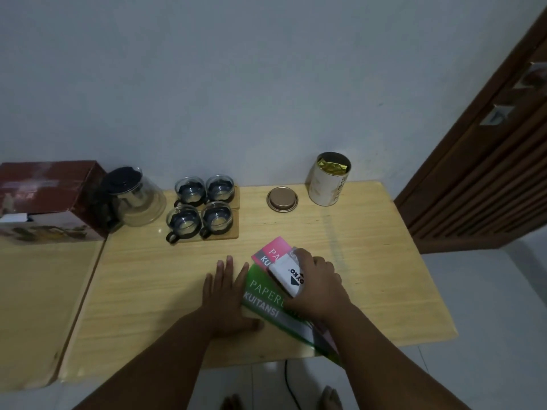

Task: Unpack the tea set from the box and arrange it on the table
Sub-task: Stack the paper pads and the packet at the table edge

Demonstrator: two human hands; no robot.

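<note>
Right hand [316,288] grips white packet [288,275] by table [148,276] front edge; left hand [228,294] flat against green booklet [266,300]; best lifted straight.

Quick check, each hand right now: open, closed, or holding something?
Left hand: open, fingers straight, flat on the table beside the green booklet.
Right hand: curled round the white packet, holding it.

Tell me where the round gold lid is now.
In the head view, the gold lid lies flat on the table, right of centre, between the four glass cups and the open white canister.
</note>
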